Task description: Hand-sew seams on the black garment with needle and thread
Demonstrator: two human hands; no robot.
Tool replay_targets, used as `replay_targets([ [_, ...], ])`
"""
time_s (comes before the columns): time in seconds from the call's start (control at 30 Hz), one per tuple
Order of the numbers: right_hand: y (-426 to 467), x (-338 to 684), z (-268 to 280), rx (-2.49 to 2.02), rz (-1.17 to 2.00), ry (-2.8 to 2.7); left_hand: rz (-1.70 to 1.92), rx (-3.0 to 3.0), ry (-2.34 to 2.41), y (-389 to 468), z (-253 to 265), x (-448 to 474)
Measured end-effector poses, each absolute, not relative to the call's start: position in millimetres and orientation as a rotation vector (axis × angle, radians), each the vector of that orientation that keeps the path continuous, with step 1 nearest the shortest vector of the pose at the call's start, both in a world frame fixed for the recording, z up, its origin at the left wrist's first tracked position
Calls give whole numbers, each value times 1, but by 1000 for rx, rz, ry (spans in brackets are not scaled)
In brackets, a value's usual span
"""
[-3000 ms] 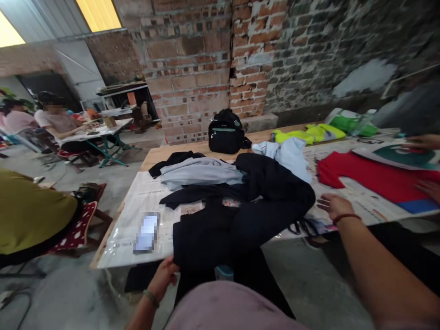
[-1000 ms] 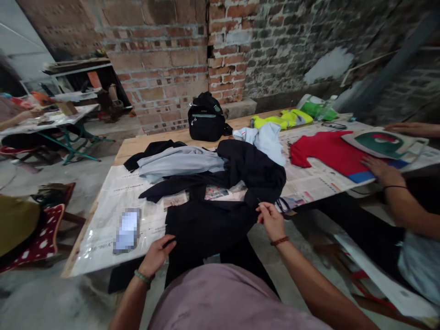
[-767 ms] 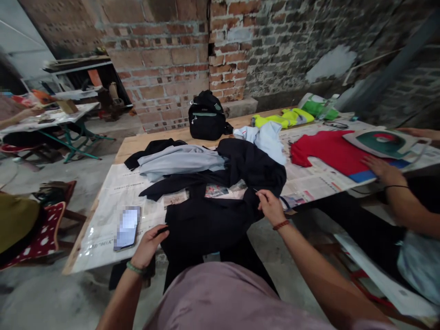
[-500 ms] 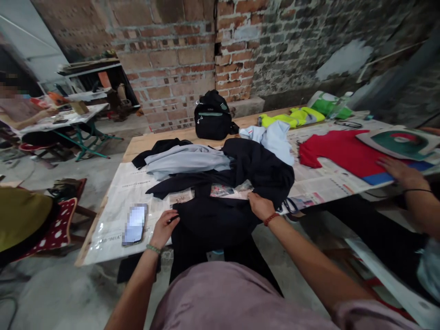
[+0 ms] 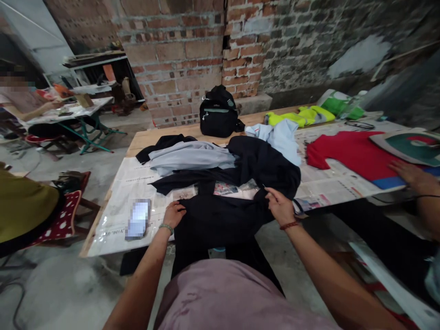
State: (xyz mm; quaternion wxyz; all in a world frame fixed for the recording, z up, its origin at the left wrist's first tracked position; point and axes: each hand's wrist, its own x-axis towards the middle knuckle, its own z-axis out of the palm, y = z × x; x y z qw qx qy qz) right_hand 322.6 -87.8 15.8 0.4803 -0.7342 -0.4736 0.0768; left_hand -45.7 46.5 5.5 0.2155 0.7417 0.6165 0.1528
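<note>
A dark navy or black garment [image 5: 220, 220] lies across the table's front edge and hangs down toward my lap. At its left edge, my left hand [image 5: 174, 213] pinches the cloth between thumb and fingers. Near the right side, my right hand [image 5: 280, 206] is closed, fingertips together, with a thin pale sliver showing at the tips; I cannot make out what it is. Behind the garment lies a heap of dark clothing [image 5: 264, 158] with a light grey garment [image 5: 194, 156] on it. Small clear plastic packets [image 5: 250, 185] show between the heap and the cloth.
A phone [image 5: 138, 219] lies left on the paper-covered table [image 5: 113, 229]. Behind the heap are a black bag [image 5: 218, 114], a pale blue garment [image 5: 285, 137] and a yellow vest [image 5: 302, 117]. At right, another person's hand [image 5: 407, 172] rests by a red garment [image 5: 347, 151] and an iron [image 5: 409, 142].
My right hand has moved right along the garment, and a thin pale sliver now shows at its fingertips. My left hand keeps its place at the left edge. The view has shifted slightly.
</note>
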Motion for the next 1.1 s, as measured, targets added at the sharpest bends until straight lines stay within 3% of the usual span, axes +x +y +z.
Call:
replay_targets([
  [0.1,-75,290,26,-1675,483,-1203,406,1992,1776,47,7,-40],
  [0.2,-63,269,15,-1659,582,-1281,359,1972,1799,45,9,-35],
  [0.5,-67,311,-39,-1850,312,-1493,327,1994,1702,39,9,-41],
  [0.77,-70,305,-29,-1876,222,-1717,719,1953,1525,14,32,-63],
  [1.1,-60,291,-16,-2030,165,-1991,829,1818,1481,-13,44,-76],
])
